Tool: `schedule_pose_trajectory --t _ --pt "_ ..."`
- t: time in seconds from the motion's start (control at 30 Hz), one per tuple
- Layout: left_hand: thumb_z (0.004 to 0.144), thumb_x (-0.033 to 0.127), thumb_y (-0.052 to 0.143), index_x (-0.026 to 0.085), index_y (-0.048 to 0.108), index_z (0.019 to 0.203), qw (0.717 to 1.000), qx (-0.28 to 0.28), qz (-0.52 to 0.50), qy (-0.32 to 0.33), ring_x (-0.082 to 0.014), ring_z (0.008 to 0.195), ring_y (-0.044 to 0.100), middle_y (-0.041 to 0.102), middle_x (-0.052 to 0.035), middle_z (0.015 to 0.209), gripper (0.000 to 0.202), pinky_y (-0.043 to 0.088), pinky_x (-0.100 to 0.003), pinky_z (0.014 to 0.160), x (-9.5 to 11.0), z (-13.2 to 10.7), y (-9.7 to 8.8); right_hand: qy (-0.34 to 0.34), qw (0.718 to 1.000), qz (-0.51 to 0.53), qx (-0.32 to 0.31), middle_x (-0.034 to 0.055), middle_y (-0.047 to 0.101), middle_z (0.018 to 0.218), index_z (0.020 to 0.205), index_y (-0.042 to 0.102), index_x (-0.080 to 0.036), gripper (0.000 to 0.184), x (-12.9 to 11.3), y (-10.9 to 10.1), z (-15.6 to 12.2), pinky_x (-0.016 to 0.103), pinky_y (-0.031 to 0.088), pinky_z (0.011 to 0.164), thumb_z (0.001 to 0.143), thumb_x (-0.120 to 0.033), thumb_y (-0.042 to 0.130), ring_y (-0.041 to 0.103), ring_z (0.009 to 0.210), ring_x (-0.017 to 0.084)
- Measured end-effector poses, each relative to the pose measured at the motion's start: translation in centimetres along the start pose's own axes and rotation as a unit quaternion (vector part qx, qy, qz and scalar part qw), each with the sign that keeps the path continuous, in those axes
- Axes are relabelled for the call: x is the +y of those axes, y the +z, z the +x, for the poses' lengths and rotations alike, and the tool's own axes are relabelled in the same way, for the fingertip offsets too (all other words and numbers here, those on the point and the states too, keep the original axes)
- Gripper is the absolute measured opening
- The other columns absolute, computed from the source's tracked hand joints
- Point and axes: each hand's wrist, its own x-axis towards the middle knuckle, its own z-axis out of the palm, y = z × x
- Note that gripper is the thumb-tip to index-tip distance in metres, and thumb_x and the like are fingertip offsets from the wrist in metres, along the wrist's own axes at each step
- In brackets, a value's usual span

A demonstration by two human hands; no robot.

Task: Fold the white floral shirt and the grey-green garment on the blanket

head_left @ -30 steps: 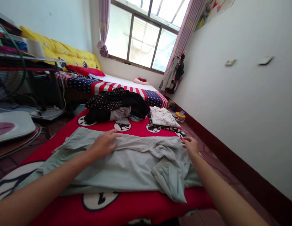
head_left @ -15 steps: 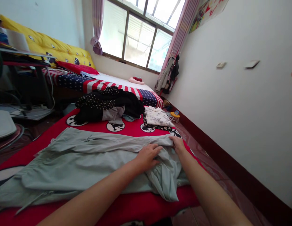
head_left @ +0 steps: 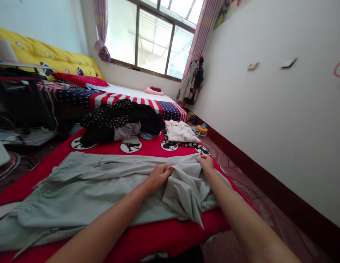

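Pale grey-green trousers (head_left: 84, 197) lie spread across a red blanket (head_left: 148, 241) with cartoon circles. Their gathered waist and drawstrings are at the left, and the fabric bunches up at the right. My left hand (head_left: 160, 175) is closed on a fold of the trousers near the middle of the upper leg, thumb and fingers pinched together. At the far right end, my right hand (head_left: 206, 162) pinches the upper edge of the same leg. Between both hands the cloth is drawn fairly straight, with a loose crumpled part hanging below.
Beyond the trousers lie a heap of dark clothes (head_left: 148, 117) and a folded white floral garment (head_left: 182, 131). A bed (head_left: 115, 100) stands by the window. At the left are a desk (head_left: 19, 78) and a stool (head_left: 1, 155); a wall (head_left: 268, 109) runs along the right.
My left hand has moved left along the trousers and gone from resting with fingers spread to gripping a fold. My right hand keeps its pinch; the upper edge is straighter. The view has shifted slightly.
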Motion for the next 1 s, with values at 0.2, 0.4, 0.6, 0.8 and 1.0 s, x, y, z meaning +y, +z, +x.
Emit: schedule_pose_trajectory --t 0.2,0.4,0.6,0.8,1.0 --pt "0.074 0.024 0.044 0.018 0.064 0.071 0.985 -0.170 -0.005 -0.011 -0.0192 0.078 0.057 0.066 -0.0001 0.078 0.021 0.042 -0.026 0.070 1.8 -0.9 -1.3 -0.089 0.974 -0.209 0.010 0.0145 0.058 0.125 0.114 0.062 -0.017 0.041 -2.5 -1.4 -1.9 0.040 0.041 0.098 0.073 -0.021 0.058 0.054 0.117 0.029" --pt "0.087 0.045 0.036 0.014 0.063 0.121 0.983 -0.117 -0.137 -0.045 -0.0264 0.111 0.061 0.068 -0.0115 0.118 0.053 0.042 -0.038 0.098 2.1 1.0 -3.5 -0.292 0.906 -0.280 -0.125 0.0120 0.055 0.135 0.131 0.054 -0.015 0.043 -5.4 1.3 -5.1 0.036 0.030 0.110 0.091 -0.027 0.043 0.048 0.126 0.023" --pt "0.083 0.052 0.050 0.016 0.051 0.137 0.953 -0.085 0.281 -0.072 -0.0315 0.137 0.038 0.043 -0.0142 0.147 0.065 0.025 -0.047 0.112 -3.4 -0.2 -6.9 -0.182 0.876 -0.390 -0.219 0.0173 0.027 0.155 0.148 0.034 -0.015 0.070 -3.6 2.5 -6.2 0.055 0.012 0.114 0.093 -0.058 0.037 0.018 0.145 0.031" --pt "0.090 0.057 0.040 0.024 0.038 0.146 0.901 -0.102 0.412 -0.095 -0.0304 0.146 0.017 0.024 -0.0092 0.157 0.065 0.014 -0.051 0.115 -4.8 -2.0 -7.2 -0.122 0.858 -0.453 -0.206 0.0201 0.021 0.156 0.151 0.028 -0.017 0.080 -3.0 2.7 -5.7 0.060 0.010 0.111 0.089 -0.068 0.032 0.012 0.145 0.035" --pt "0.090 0.064 0.035 0.027 0.038 0.146 0.904 -0.085 0.410 -0.087 -0.0281 0.145 0.019 0.025 -0.0082 0.158 0.067 0.014 -0.047 0.117 -4.0 -2.5 -6.9 -0.154 0.860 -0.453 -0.178 0.0122 0.023 0.157 0.151 0.029 -0.021 0.071 -1.0 2.3 -4.4 0.061 0.018 0.110 0.092 -0.061 0.025 0.015 0.145 0.033"
